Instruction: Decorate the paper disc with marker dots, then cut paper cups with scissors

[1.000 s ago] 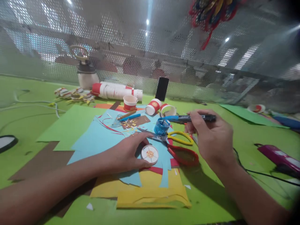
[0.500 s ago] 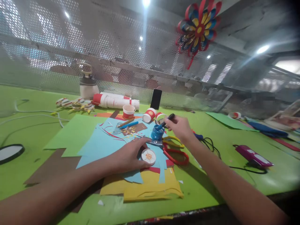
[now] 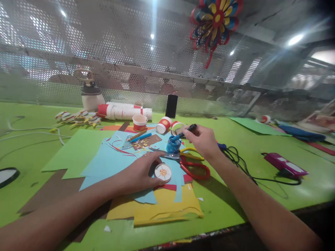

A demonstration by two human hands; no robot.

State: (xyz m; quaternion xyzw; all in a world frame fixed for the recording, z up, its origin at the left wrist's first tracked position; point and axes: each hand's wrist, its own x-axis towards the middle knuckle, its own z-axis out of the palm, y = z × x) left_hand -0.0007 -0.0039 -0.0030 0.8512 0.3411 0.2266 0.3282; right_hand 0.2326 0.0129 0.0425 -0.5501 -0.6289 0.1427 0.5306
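My left hand (image 3: 142,173) curls its thumb and fingers around a small white disc (image 3: 162,173) with an orange pattern and thin lines on its face. The disc is over the light blue paper. My right hand (image 3: 202,138) pinches a black-handled brush (image 3: 190,129), tilted, its lower end inside a small jar of blue paint (image 3: 173,144). The brush's tip is hidden in the jar. Scissors (image 3: 195,170) with red and yellow handles lie open between the hands, beside the jar.
Paper cups (image 3: 140,122) stand and lie behind the jar, near a phone (image 3: 171,106) propped upright. White paper tubes (image 3: 125,112) and a bottle (image 3: 91,97) are at the back left. Yellow paper (image 3: 167,214) lies in front; a purple device (image 3: 285,164) with black cable sits right.
The view has shifted slightly, moving most things a little left in the picture. The brush has tilted flatter, its lower end still in the jar. My left hand keeps hold of the disc.
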